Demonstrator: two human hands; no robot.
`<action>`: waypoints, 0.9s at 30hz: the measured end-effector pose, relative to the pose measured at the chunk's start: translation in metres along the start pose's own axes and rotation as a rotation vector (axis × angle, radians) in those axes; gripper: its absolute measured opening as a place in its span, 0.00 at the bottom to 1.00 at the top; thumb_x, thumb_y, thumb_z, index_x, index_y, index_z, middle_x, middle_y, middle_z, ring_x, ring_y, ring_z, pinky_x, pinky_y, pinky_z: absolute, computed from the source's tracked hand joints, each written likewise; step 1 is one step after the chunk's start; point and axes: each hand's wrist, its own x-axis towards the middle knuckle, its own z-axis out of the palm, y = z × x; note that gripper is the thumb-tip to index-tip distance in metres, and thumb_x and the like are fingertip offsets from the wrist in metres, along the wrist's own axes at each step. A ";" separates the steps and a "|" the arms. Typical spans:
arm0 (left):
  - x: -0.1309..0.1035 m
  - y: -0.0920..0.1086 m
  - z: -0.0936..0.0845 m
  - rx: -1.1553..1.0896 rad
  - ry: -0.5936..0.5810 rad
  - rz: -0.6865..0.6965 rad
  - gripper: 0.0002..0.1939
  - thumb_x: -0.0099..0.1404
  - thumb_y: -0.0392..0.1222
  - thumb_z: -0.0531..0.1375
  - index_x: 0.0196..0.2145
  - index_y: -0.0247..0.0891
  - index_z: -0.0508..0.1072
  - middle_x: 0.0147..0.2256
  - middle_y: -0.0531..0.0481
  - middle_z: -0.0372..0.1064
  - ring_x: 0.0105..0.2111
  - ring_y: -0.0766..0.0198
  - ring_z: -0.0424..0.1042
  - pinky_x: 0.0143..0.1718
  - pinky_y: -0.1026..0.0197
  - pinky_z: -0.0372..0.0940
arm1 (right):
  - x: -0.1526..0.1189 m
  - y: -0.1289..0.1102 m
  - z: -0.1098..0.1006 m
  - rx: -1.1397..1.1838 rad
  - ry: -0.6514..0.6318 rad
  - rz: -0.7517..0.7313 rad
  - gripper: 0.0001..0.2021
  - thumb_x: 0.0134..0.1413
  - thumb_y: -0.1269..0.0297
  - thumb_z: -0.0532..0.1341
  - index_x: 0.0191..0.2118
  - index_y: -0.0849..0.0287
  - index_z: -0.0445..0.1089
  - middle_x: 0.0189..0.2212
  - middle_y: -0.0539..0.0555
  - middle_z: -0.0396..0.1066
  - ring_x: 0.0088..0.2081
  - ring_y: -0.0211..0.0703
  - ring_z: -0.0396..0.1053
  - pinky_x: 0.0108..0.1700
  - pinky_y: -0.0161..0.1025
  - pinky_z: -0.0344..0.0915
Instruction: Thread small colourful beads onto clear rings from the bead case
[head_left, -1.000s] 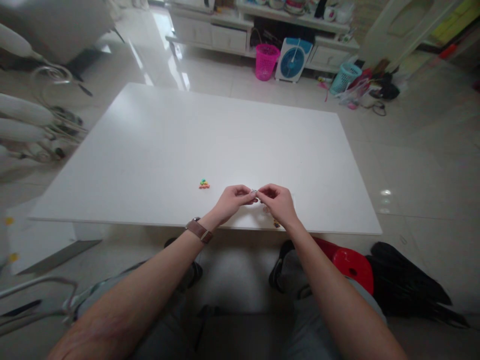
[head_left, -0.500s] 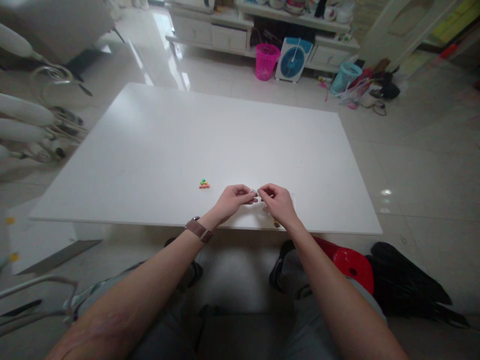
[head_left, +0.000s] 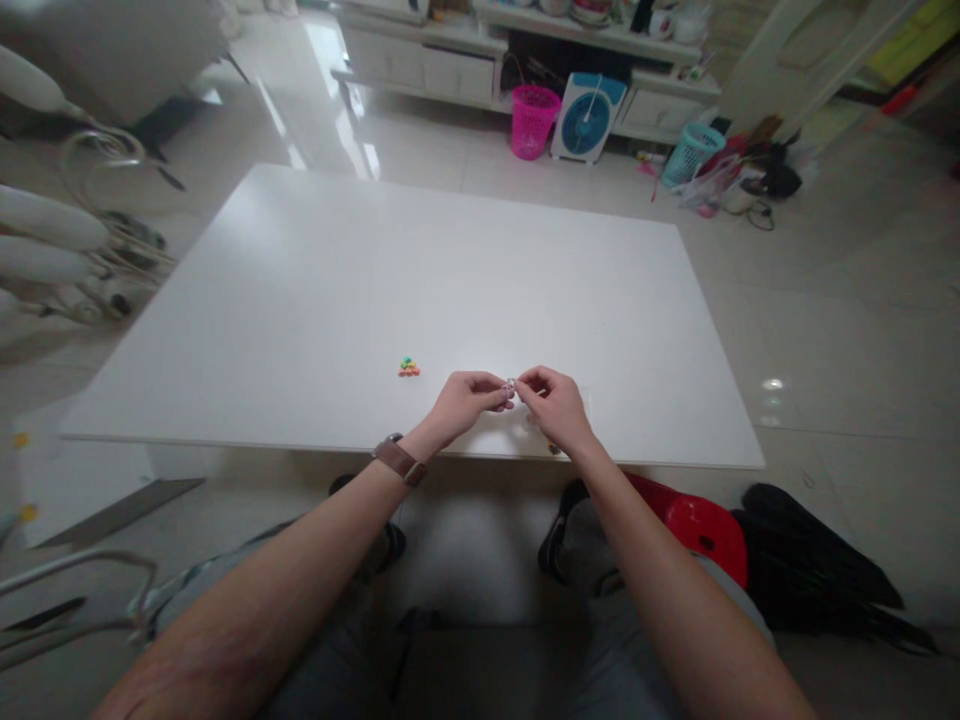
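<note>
Both hands meet just above the near part of the white table (head_left: 450,270). Between their fingertips is a small, shiny, pale object (head_left: 511,385), too small to make out. My left hand (head_left: 474,395) pinches it from the left, and a brown watch strap circles that wrist. From the right, my right hand (head_left: 553,402) has its thumb and forefinger closed at the same object. Left of the hands lies a small cluster of green, yellow and orange pieces (head_left: 409,368). A small dark and yellow item (head_left: 553,448) shows under my right hand, partly hidden by it.
A red stool (head_left: 705,535) stands below the table's near right edge, beside black bags. Beyond the far edge are a pink basket (head_left: 534,122), a blue and white fan (head_left: 587,118) and a light blue basket (head_left: 691,155). Chair parts are at the left.
The fingertips have shifted slightly around the small object, which shows a little more between them. The coloured pieces have stayed in place.
</note>
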 end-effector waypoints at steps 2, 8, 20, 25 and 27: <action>0.000 0.000 0.000 -0.026 0.019 -0.011 0.21 0.52 0.50 0.75 0.34 0.31 0.77 0.29 0.44 0.79 0.32 0.59 0.80 0.40 0.56 0.73 | -0.001 0.000 0.001 0.024 -0.026 0.005 0.10 0.54 0.56 0.64 0.30 0.58 0.74 0.26 0.51 0.74 0.29 0.40 0.69 0.33 0.37 0.64; -0.002 0.001 0.000 -0.048 0.002 -0.035 0.27 0.51 0.52 0.76 0.41 0.31 0.76 0.30 0.42 0.80 0.35 0.56 0.81 0.41 0.54 0.75 | -0.001 0.002 0.000 0.018 -0.030 0.014 0.09 0.53 0.58 0.65 0.29 0.58 0.76 0.25 0.51 0.75 0.28 0.40 0.69 0.32 0.36 0.64; 0.001 -0.005 -0.002 -0.011 -0.039 0.012 0.20 0.56 0.52 0.72 0.38 0.31 0.81 0.36 0.42 0.80 0.36 0.60 0.79 0.47 0.54 0.73 | -0.001 0.002 -0.001 0.029 -0.111 0.029 0.14 0.55 0.52 0.65 0.33 0.58 0.80 0.29 0.55 0.79 0.31 0.42 0.72 0.32 0.37 0.67; 0.002 -0.005 -0.001 -0.016 -0.011 0.004 0.14 0.59 0.45 0.70 0.38 0.31 0.82 0.35 0.42 0.80 0.35 0.62 0.78 0.47 0.55 0.73 | -0.002 0.004 0.003 0.039 -0.082 0.007 0.11 0.55 0.55 0.66 0.33 0.58 0.80 0.30 0.55 0.80 0.32 0.43 0.75 0.34 0.38 0.69; 0.002 -0.005 0.000 -0.016 0.008 -0.013 0.12 0.59 0.42 0.70 0.38 0.31 0.81 0.34 0.43 0.80 0.34 0.63 0.78 0.46 0.56 0.73 | -0.003 0.005 0.005 0.059 -0.090 0.014 0.10 0.55 0.57 0.67 0.34 0.58 0.80 0.29 0.54 0.79 0.31 0.44 0.75 0.35 0.38 0.69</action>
